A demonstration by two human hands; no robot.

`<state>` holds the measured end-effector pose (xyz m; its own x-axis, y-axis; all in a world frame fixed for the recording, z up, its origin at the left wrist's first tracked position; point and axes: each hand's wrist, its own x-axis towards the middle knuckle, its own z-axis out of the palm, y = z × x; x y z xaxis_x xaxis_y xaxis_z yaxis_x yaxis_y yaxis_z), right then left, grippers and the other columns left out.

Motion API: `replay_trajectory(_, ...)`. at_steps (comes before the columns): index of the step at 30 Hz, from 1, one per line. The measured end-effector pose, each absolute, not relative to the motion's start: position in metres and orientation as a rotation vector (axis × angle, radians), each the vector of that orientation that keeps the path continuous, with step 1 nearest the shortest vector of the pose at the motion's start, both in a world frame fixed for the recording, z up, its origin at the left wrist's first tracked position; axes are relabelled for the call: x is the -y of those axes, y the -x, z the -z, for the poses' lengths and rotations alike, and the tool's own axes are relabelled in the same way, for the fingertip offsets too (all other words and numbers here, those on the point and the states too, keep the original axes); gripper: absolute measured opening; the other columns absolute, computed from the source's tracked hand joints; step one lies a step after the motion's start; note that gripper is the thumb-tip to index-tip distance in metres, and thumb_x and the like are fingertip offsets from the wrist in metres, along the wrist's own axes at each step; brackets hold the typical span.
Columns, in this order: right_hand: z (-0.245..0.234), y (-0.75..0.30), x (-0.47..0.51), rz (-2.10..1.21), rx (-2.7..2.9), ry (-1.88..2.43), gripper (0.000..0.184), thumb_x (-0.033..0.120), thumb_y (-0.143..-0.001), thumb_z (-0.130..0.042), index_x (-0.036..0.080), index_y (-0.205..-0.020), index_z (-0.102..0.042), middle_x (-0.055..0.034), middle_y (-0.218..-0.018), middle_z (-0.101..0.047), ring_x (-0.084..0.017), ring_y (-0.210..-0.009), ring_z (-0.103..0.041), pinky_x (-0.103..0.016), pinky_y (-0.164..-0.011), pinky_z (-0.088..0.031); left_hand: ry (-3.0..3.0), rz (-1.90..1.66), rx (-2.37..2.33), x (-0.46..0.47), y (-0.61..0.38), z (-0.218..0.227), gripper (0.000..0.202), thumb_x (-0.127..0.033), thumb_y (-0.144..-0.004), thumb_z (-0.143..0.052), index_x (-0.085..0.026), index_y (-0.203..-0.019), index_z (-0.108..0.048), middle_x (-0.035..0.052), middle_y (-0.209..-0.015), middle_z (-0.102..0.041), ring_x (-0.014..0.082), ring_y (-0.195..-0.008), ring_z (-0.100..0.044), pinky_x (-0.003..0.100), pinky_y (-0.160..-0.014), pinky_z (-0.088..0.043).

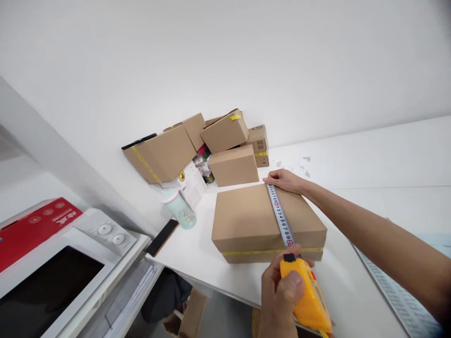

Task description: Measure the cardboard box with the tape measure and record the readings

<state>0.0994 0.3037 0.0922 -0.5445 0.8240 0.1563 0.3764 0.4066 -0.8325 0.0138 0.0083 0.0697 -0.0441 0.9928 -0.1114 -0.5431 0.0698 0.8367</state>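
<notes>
A flat cardboard box [246, 220] with a yellow tape band along its front lies on the white table [352, 281]. A steel measuring tape [281, 216] runs across its top from back to front. My right hand [283, 180] pins the tape's end at the box's far edge, fingers closed on it. My left hand [280, 293] grips the yellow tape measure case [308, 295] just in front of the box's near edge.
Several smaller cardboard boxes [225, 134] are piled against the wall behind. A mint cup [179, 209] and a dark phone [162, 237] sit left of the box. A white and red machine [70, 253] stands at the left. A printed sheet [405, 300] lies at the right.
</notes>
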Motion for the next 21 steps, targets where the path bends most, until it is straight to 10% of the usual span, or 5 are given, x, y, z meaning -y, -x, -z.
replay_trajectory(21,-0.1,-0.099,-0.294,-1.07,2.097,0.972,0.066,0.08,-0.066,-0.069,0.023,-0.056,-0.037,0.005,-0.057,-0.037,-0.013,-0.059,-0.036,-0.029,-0.059,-0.032,-0.576,-1.427,-0.892,-0.016,-0.037,-0.055,0.079,-0.058,-0.056,-0.09,-0.014,-0.12,-0.074,0.0154,-0.11,-0.074,0.0303,-0.095,-0.071,0.045,-0.095,-0.056)
